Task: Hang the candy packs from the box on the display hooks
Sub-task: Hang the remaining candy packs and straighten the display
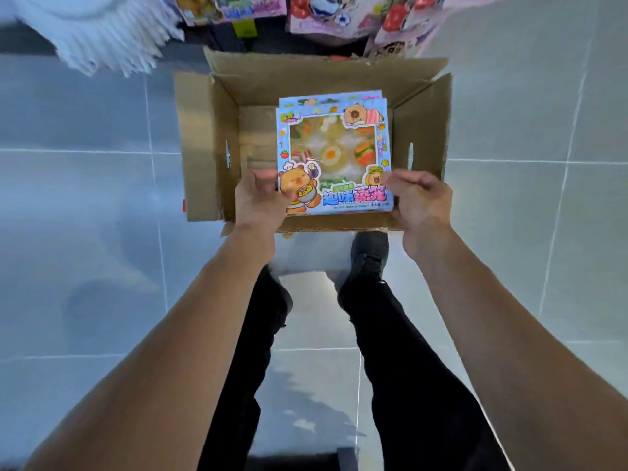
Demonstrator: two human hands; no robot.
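Cardboard box sat open on the tiled floor at twelve o'clock from the feet. Both hands pinched a small stack of candy packs over it: left hand at the seven o'clock corner, right hand at five o'clock. Perhaps three packs; the edges blurred. They looked light and stiff-carded, with a crushable clear window, so the card borders were the place to grip. Hanging packs showed at twelve.

Open cardboard box on grey tile floor. Both hands grip a small stack of candy packs by the near corners — left hand, right hand — over the box.
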